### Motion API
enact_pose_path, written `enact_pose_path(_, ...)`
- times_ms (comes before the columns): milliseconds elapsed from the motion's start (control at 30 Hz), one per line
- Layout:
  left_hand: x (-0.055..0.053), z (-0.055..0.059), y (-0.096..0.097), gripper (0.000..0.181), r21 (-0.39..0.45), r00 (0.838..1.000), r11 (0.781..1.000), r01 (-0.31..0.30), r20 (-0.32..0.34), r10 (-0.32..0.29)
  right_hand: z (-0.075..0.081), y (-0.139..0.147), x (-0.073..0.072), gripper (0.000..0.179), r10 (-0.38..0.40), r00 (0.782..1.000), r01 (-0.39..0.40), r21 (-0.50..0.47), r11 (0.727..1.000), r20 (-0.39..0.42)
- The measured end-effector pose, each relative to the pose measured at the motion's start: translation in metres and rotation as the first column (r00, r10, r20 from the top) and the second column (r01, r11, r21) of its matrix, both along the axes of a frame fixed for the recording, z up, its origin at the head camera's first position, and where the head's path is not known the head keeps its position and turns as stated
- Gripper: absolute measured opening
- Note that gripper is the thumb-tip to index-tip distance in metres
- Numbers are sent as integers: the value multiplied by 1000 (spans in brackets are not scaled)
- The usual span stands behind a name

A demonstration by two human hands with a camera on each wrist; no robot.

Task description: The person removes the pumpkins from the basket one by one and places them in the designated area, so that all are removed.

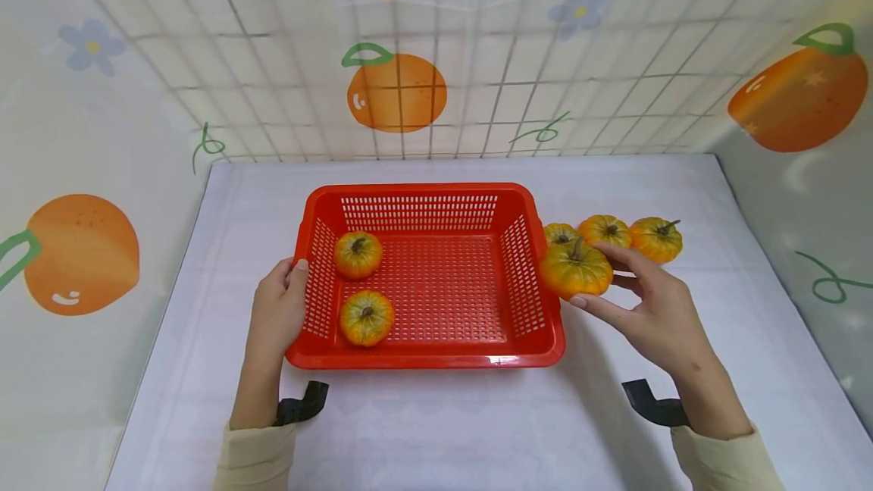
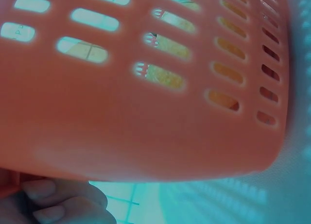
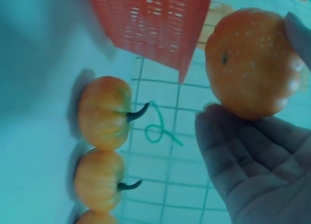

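Note:
A red plastic basket [image 1: 443, 361] with slotted walls stands on the white-covered table. My left hand [image 1: 280, 309] grips its left rim, thumb on top; in the left wrist view the fingers [image 2: 73, 204] are curled under the rim beside the slotted wall [image 2: 121, 131]. Between thumb and fingers my right hand [image 1: 658, 317] holds a small orange-yellow pumpkin [image 1: 576, 271], raised off the table and overlapping the basket's right rim in the head view. Inside the basket, at the left, sit two similar pumpkins, one farther back [image 1: 358, 254] and one nearer [image 1: 367, 318].
Right of the basket, three more pumpkins lie in a row on the table: one partly hidden [image 1: 559, 233], a middle one [image 1: 605, 229] and the rightmost [image 1: 656, 239]. Printed cloth walls [image 1: 477, 44] enclose the table at the back and sides.

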State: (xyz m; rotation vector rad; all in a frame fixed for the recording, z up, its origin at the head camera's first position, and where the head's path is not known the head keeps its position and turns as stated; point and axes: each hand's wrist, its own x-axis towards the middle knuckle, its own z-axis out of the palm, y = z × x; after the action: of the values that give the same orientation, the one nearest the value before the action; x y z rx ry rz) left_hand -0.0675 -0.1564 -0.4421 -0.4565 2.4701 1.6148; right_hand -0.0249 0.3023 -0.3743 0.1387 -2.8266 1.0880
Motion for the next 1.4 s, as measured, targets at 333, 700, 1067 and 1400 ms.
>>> enact_pose_path(333, 1, -3, -1, 58, 9, 1000, 1000, -15, -2, 15, -31, 13, 8, 75, -96, 993, 91, -78, 993, -62)
enact_pose_path(700, 1, -1, -1, 57, 8, 1000, 1000, -17, -3, 17, -57, 25, 8, 83, -164, 981, 165, -5, 986, 103)
enact_pose_path(1067, 0, 0, 1, 57, 12, 1000, 1000, -12, -2, 12, -78, 31, 4, 89, -148, 962, 150, 10, 989, 228)
enact_pose_path(1400, 0, -2, 1, 58, 17, 1000, 1000, -15, 2, 15, -91, 31, 1, 93, -147, 951, 145, 28, 989, 272)
